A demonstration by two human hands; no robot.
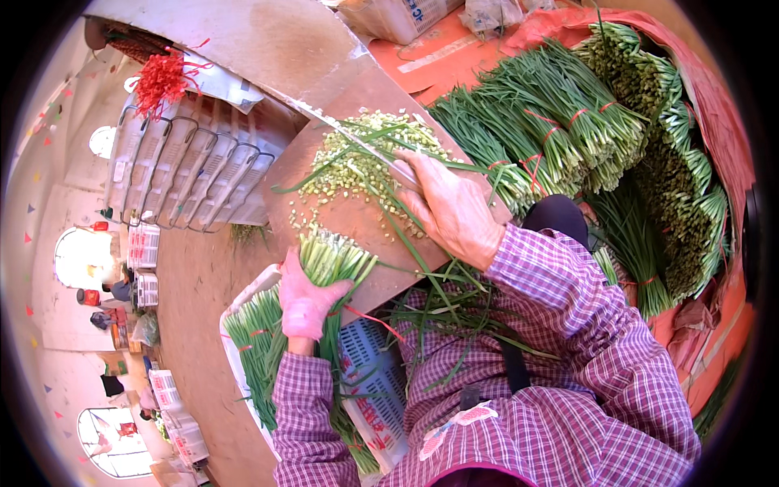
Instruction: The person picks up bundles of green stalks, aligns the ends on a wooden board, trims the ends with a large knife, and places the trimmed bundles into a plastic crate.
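Observation:
My left hand [308,296], in what looks like a pink glove, is closed round a bunch of garlic chives [337,256], its pale stem ends pointing up over the near edge of a brown board [316,199]. Gripped in my right hand [454,207] is a knife [361,140], whose narrow blade reaches up and left across the board. Under and around the blade lie many short chopped stem ends [349,172] and some loose green leaves. More loose leaves [454,304] hang over my lap.
Left of my lap, a white crate [230,325] holds tied chives, beside a blue basket [373,365]. Banded bundles [560,122] are heaped at the right on orange sheeting [422,61]. Stacked grey crates [187,162] and red ties [162,81] stand at the upper left.

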